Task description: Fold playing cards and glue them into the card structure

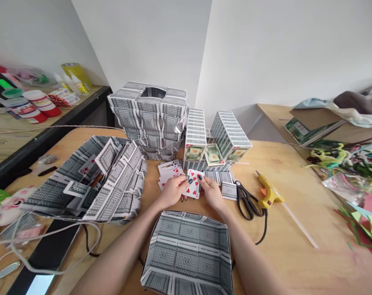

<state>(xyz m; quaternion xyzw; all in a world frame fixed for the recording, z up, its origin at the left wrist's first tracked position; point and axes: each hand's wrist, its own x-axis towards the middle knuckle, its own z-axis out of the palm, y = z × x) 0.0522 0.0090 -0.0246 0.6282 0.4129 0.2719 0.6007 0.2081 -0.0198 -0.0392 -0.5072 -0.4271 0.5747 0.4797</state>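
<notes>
Pale walls (250, 49) are fronted by a wooden table (296, 176), over which a seven of hearts (192, 186) is pinched between two hands — its left edge grasped by the left hand (174, 190), its upper right by the right hand (212, 193). Loose cards (167, 177) are spread face up just beyond the left hand, while an open tray (190, 258) made of cards is set nearer than the seven. To the left a larger basket (112, 196) is placed, with a tall box (149, 119) behind; packs (195, 153) are stacked beyond the hands, and to the right scissors (247, 200) and a glue gun (269, 193) are laid side by side.
</notes>
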